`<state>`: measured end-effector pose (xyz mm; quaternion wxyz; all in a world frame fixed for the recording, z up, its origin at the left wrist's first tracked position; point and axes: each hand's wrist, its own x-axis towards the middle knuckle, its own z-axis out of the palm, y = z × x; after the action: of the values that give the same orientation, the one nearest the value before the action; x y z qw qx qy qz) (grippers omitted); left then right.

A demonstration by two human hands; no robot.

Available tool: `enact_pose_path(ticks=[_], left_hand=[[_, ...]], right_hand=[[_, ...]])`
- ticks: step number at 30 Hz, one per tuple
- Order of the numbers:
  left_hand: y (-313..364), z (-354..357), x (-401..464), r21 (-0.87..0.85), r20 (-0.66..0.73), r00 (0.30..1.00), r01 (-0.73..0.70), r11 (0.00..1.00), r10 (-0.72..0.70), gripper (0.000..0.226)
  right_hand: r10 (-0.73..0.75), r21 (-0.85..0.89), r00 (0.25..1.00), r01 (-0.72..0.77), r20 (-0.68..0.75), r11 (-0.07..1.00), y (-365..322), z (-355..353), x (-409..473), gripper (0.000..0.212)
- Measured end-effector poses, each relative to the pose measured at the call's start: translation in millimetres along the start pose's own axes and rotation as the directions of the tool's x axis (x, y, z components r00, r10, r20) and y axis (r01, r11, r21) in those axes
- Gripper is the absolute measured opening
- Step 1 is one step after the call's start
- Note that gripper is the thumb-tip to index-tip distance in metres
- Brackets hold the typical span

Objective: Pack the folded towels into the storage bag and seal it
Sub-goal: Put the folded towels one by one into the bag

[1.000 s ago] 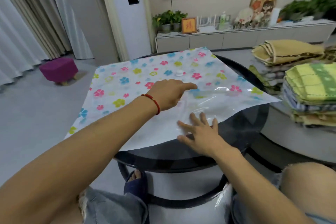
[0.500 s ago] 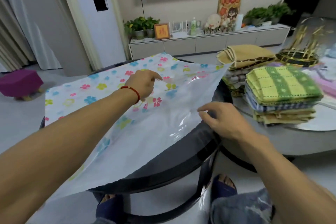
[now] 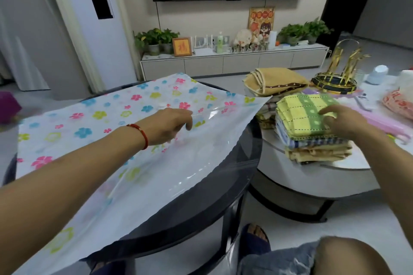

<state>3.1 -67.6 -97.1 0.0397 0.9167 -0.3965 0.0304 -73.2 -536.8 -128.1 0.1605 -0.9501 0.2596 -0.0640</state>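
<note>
A flat storage bag (image 3: pixel 93 123), white with coloured flowers and a clear near part, lies spread over a round dark glass table (image 3: pixel 223 203). My left hand (image 3: pixel 169 125) rests on the bag near its middle, fingers pinched at the clear plastic. To the right, a stack of folded towels (image 3: pixel 312 140) sits on a white round table (image 3: pixel 312 181); its top towel (image 3: pixel 299 114) is yellow and green. My right hand (image 3: pixel 344 120) lies on top of that stack, fingers spread. A second pile topped by a tan towel (image 3: pixel 274 80) stands behind it.
A gold wire rack (image 3: pixel 335 78), a pink flat case (image 3: pixel 384 123) and small items sit on the white table's far side. A TV cabinet (image 3: pixel 232 62) with plants lines the wall. A purple stool (image 3: pixel 9 105) is at the far left. My knee (image 3: pixel 348 257) is at the bottom right.
My right hand left the bag's edge and moved right onto the top of the towel stack. My view turned to the right. My left hand stayed on the bag.
</note>
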Motion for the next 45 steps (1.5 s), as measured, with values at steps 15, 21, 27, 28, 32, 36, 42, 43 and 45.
enact_pose_path(ticks=[15,21,27,28,32,36,42,43,45], left_hand=[[-5.6,-24.6,-1.1,0.023,0.302,0.917,0.266,0.964,-0.26,0.112],[-8.5,-51.1,2.2,0.084,0.249,0.922,0.285,0.955,-0.297,0.115],[-11.4,-84.6,2.2,0.147,0.238,0.911,0.31,0.939,-0.338,0.116],[-12.2,-89.5,1.7,0.152,0.23,0.912,0.312,0.938,-0.341,0.116],[-16.8,-105.1,1.1,0.146,0.21,0.917,0.313,0.938,-0.339,0.114],[-22.1,-119.4,0.7,0.158,0.191,0.921,0.312,0.937,-0.339,0.112],[-15.7,-122.3,0.7,0.144,0.188,0.945,0.243,0.959,-0.267,0.112],[-14.7,-121.2,0.1,0.149,0.191,0.948,0.228,0.962,-0.254,0.111],[-13.7,-118.0,-1.3,0.144,0.209,0.95,0.206,0.968,-0.233,0.111]], right_hand=[[-0.147,0.784,0.933,-0.183,0.329,0.594,-16.5,-26.7,-13.5,0.05],[-0.492,0.922,0.82,-0.106,0.293,0.371,-51.0,-47.1,-73.9,0.053],[-0.781,0.938,0.522,-0.165,0.344,0.303,-148.8,-12.3,-113.8,0.049],[-0.784,0.941,0.519,-0.187,0.339,0.283,-174.5,2.5,-114.4,0.049],[-0.47,0.926,0.815,-0.204,0.34,0.317,-261.3,73.0,-112.0,0.045],[-0.28,0.681,0.902,-0.021,0.329,0.732,-283.7,133.6,-115.2,0.072],[-0.482,0.274,0.868,0.438,0.122,0.857,-292.2,178.1,-128.6,0.055],[-0.506,0.228,0.854,0.473,0.117,0.851,-296.2,182.9,-123.6,0.048],[-0.505,0.142,0.856,0.49,0.106,0.86,-307.1,187.9,-105.8,0.034]])
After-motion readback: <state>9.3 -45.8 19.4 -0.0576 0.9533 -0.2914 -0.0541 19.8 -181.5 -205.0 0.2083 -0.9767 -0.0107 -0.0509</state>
